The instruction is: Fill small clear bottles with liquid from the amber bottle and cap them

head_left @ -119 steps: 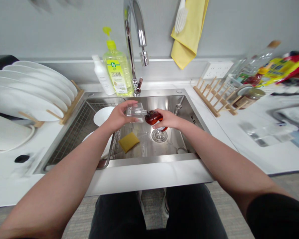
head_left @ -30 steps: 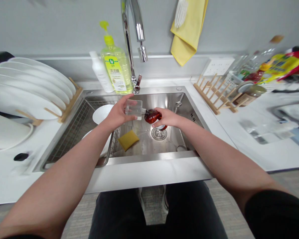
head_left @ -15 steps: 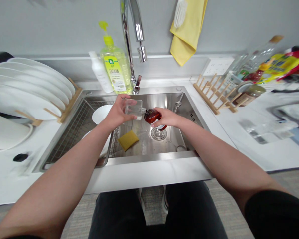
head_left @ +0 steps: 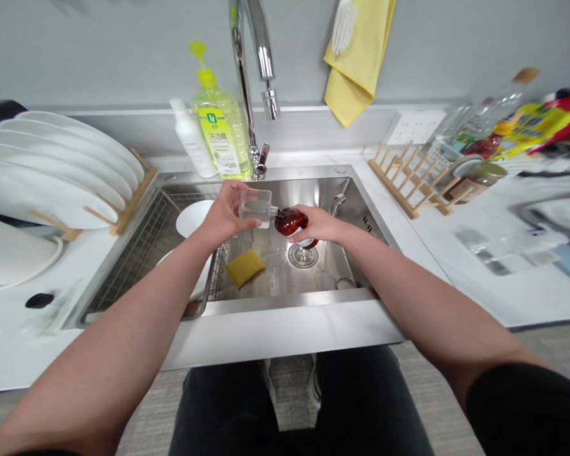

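Observation:
Over the steel sink [head_left: 285, 303], my left hand [head_left: 225, 215] is closed around a clear square bottle [head_left: 258, 208], tipped on its side with its neck to the right. My right hand [head_left: 317, 223] grips a reddish-brown bottle [head_left: 291, 221] with a white label, tilted so its dark mouth meets the clear bottle's neck. Whether liquid passes between them is too small to tell. On the sink floor below lies a yellow sponge [head_left: 244, 268], left of the round drain [head_left: 303, 255].
A wire basket [head_left: 145, 221] with white plates [head_left: 193, 217] fills the sink's left side. Behind stand the faucet [head_left: 269, 101], green dish soap [head_left: 222, 136] and a white bottle [head_left: 193, 139]. Racked plates [head_left: 52, 164] are left; a wooden rack [head_left: 408, 180] and jar [head_left: 477, 182] are right.

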A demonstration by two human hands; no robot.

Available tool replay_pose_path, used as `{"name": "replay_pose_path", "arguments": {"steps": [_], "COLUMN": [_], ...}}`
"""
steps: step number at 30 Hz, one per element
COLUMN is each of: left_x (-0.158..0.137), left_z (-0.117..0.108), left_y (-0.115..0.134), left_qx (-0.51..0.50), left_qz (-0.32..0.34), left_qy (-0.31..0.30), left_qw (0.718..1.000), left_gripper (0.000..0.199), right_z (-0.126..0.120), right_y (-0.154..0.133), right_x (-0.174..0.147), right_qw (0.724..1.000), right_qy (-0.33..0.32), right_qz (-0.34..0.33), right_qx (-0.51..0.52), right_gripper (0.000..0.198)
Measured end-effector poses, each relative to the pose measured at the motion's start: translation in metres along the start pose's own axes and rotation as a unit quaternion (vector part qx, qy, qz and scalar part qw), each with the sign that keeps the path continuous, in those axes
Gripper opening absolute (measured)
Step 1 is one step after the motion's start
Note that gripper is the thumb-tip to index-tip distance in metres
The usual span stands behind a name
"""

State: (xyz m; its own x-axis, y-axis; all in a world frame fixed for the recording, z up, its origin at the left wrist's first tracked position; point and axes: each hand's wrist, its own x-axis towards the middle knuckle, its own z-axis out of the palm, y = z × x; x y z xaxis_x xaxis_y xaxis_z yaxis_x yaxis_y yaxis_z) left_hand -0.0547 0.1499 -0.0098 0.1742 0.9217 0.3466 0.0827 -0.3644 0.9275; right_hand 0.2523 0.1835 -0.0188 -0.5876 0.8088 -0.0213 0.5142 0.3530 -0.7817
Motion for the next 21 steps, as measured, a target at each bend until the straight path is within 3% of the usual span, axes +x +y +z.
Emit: {"name": "replay_pose_path", "arguments": {"steps": [21], "left_x": [0.0], "left_z": [-0.0007], "left_y": [-0.0003], "left_qx": [0.006], "left_qz": [0.0], "left_qy": [0.016], "left_qw": [1.0], "left_gripper": [0.093], "right_z": [-0.001], "right_y": [-0.0041], "right_x": [-0.0016], "right_qw": [1.0], "right_qy": [0.007], "right_qz": [0.005], "right_qx": [-0.002], "right_gripper": [0.058]}}
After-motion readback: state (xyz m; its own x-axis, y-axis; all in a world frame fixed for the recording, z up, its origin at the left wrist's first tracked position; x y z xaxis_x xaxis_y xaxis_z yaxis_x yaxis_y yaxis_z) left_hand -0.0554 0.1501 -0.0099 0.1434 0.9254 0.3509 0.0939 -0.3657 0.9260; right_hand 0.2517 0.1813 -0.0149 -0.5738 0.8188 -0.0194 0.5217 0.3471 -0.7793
